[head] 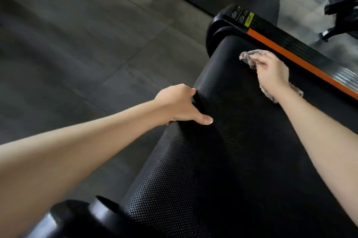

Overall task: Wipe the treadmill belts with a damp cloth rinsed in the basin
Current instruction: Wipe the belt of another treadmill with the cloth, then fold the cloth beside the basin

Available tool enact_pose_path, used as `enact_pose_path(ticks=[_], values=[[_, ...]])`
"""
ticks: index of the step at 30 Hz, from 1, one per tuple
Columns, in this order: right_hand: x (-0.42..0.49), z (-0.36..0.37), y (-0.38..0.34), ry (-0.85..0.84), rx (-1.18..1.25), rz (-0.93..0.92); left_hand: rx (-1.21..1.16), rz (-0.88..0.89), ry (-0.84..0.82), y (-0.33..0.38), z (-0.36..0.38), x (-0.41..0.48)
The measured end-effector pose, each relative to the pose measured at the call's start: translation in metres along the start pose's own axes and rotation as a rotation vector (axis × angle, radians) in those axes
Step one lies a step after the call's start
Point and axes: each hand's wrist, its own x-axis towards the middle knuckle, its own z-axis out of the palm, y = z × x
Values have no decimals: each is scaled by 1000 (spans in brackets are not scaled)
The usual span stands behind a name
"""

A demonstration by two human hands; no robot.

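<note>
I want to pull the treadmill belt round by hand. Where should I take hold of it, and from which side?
Probably at the rounded end of the belt, coming from the side of the floor, as the left hand does: thumb on top, fingers round the edge. The belt curves over there, so it offers a lip; the orange rail blocks the far side.

Yellow sticker [249, 19] and white print [237, 15] on treadmill side rail [282, 36], both illegible.
</note>
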Motion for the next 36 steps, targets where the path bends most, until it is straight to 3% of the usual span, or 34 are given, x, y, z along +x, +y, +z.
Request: enact_pose_path(ticks=[3, 8, 11, 18, 21, 25, 29, 33, 35, 36], values=[[-30, -11, -23, -21, 47, 30, 19, 49, 10, -2, -2, 4], [-132, -17, -64, -47, 59, -94, -26, 77, -27, -10, -7, 6], [-135, -16, -69, -67, 13, -17, -56, 36, -66, -8, -10, 4], [-132, -14, -68, -44, 0, -77, -145, -99, -90, -4, -14, 0], [-130, -14, -73, -65, 6, -9, -164, -146, -84, -1, -12, -3], [-135, -28, -99, -208, 84, 203, -105, -211, -115, 4, -15, -18], [-200, -47, -167, -342, 170, 267, -83, -312, -97, -2, -39, -58], [-250, -63, -230, -693, 221, 264, -60, -396, -150, -11, -66, -104], [-242, -89, -247, -761, 368, 422, -108, -452, -182, -7, -87, -127], [-237, -105, -258, -714, 483, 523, -145, -477, -184, -3, -101, -138]])
